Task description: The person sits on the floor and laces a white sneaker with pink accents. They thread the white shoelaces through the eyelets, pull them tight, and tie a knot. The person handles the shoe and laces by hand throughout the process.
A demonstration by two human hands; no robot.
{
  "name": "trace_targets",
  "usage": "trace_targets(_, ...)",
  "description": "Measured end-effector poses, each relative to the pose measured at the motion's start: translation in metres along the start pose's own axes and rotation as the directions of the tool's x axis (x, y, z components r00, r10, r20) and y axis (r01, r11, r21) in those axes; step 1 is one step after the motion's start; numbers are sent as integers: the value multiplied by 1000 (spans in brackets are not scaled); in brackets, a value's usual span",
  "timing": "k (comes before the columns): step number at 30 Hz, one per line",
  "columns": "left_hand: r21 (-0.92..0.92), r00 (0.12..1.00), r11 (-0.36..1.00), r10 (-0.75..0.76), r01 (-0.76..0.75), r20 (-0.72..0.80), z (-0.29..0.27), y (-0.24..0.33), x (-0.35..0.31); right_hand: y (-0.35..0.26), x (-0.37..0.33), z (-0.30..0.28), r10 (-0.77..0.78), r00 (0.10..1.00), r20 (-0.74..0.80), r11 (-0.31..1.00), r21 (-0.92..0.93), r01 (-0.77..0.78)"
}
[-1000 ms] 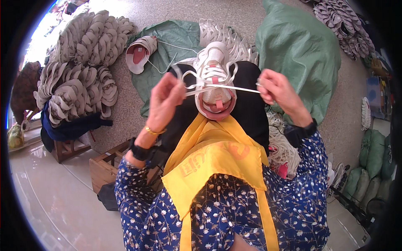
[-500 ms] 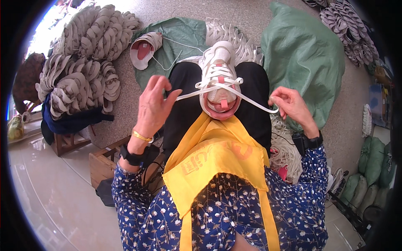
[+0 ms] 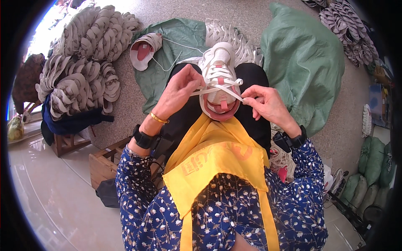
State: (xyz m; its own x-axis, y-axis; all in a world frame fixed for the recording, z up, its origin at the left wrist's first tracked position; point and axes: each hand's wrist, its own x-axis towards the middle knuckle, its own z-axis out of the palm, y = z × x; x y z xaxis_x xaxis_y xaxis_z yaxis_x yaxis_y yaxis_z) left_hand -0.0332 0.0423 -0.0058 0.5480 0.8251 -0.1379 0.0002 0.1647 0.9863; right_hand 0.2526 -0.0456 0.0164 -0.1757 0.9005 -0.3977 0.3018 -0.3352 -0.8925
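Note:
A white and pink shoe upper (image 3: 220, 58) rests between my black-trousered knees, its toe pointing away and its pink opening toward me. White shoelace (image 3: 226, 88) is threaded through its eyelets and crosses over the tongue, with a small loop on the right side. At the left of the shoe, my left hand (image 3: 178, 90) is closed, pinching one lace end near the fingertips. On the right, my right hand (image 3: 267, 104) pinches the other lace between thumb and forefinger, close to the shoe. The tips of the laces are hidden by my fingers.
Another shoe upper (image 3: 145, 52) with a trailing lace lies on a green sheet (image 3: 184, 31). Bundled grey uppers (image 3: 90, 37) are piled at left, and a full green sack (image 3: 303, 62) stands at right. White laces (image 3: 289, 161) lie by my right side; a wooden crate (image 3: 102, 167) stands at left.
Both hands have moved inward to the shoe, the left to the right and the right to the left. My right hand has taken hold of its lace nearer the crossing.

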Motion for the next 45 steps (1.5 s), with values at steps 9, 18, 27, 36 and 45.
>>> trace_targets(9, 715, 955, 655, 291, -247, 63, 3, -5, 0, 4, 2, 3, -43, 999, -30, 998, -56, 42)
trace_targets(18, 760, 921, 599, 389, -251, -2, -4, -5, 6, 2, 2, 4, -44, 998, -34, 996, -85, 41)
trace_targets(27, 89, 995, 995, -47, 39, 89, -9, -1, 8, 6, 6, 7, -123, 981, -148, 991, -66, 115)
trace_targets(36, 15, 992, 999, -51, 49, 113, -9, -4, 7, -3, 20, 13, -333, 911, -242, 905, -354, 237)
trace_targets(45, 185, 998, 981, 61, -61, 3, -8, -26, 7, -3, 40, 9, -519, 845, -128, 766, -508, 393)
